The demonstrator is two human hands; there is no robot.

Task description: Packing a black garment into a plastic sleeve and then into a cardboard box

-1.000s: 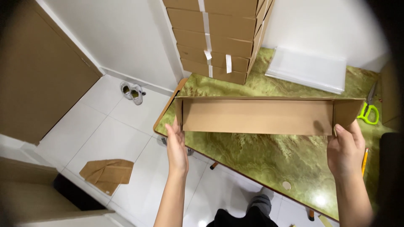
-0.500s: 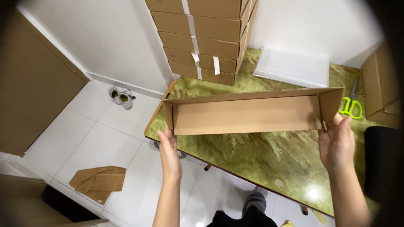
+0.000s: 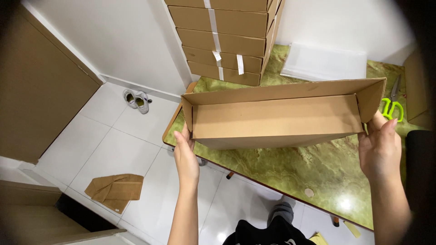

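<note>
Here, viewed from the head camera, a long open cardboard box [image 3: 277, 120] is held above the near edge of a green marbled table [image 3: 290, 170], tipped so that its open side faces the viewer and its plain brown interior shows. The left hand [image 3: 185, 156] supports the box at its left end, palm against the end panel and fingers extended upward along it, the thumb lying near the lower corner. The right hand [image 3: 379, 149] holds the right end in the same manner, fingers together and pressed flat to the outside of the end flap, thumb toward the front edge; neither hand pinches, both press inward from opposite ends. Behind the box, at the far side of the table, stands a stack of closed cardboard boxes [image 3: 225, 38] sealed with strips of white tape, set against a white wall. To the right of the stack lies a flat white sheet-like packet [image 3: 324, 63]. Scissors with bright green handles [image 3: 393, 106] rest on the table just beyond the right end of the box. On the white tiled floor [image 3: 91, 149] at left are a pair of pale shoes [image 3: 136, 100] near the wall and a folded piece of brown cardboard [image 3: 116, 190] nearer the viewer.
</note>
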